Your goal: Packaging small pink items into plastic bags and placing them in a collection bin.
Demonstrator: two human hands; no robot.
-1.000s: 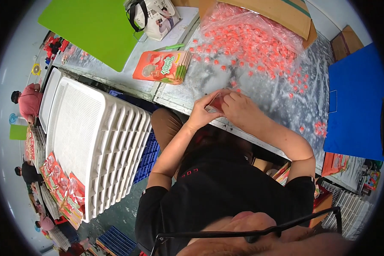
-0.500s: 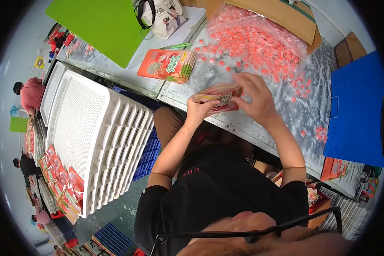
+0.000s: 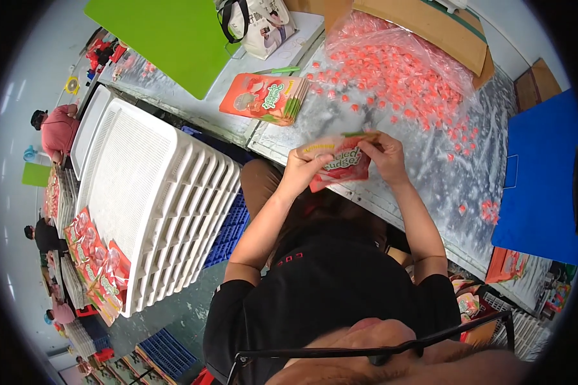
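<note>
Between my two hands is a red candy pouch (image 3: 341,168), held near the table's front edge. My left hand (image 3: 304,168) grips its left side with the thumb across the front. The fingers of my right hand (image 3: 385,156) pinch its upper right corner. Whether the pouch has anything inside cannot be made out. Beyond my left hand lies a stack of similar red pouches (image 3: 263,97) with green edges. Farther back, many small red wrapped candies (image 3: 398,80) spill from a clear plastic bag (image 3: 453,77) across the grey tabletop (image 3: 424,173).
At my left stands a tall stack of white trays (image 3: 138,160), with red pouches (image 3: 99,266) on its top near corner. A blue panel (image 3: 538,179) borders the table on the right. Behind are a green board (image 3: 164,38), a white bag (image 3: 261,29) and a cardboard box (image 3: 430,32).
My right hand has closed on the pouch's upper right corner, where before its fingers were apart beside it. The pouch now faces up more fully. The whole view has shifted slightly.
</note>
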